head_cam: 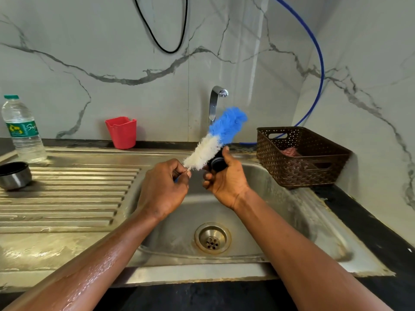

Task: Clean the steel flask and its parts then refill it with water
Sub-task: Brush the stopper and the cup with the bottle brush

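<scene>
Left hand (165, 187) pinching the brush (215, 138) stem, right hand (226, 176) gripping the stopper (216, 163) mid-frame over the sink (280, 198) so drips land there.

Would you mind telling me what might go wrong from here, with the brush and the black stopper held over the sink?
1. The right hand holds the black stopper over the sink; the forearms look wet, so it may slip and drop toward the drain.
2. The left hand pinches the brush only at its thin stem, so scrubbing could twist it loose.
3. The bristles may flick water onto the brown basket nearby.
</scene>
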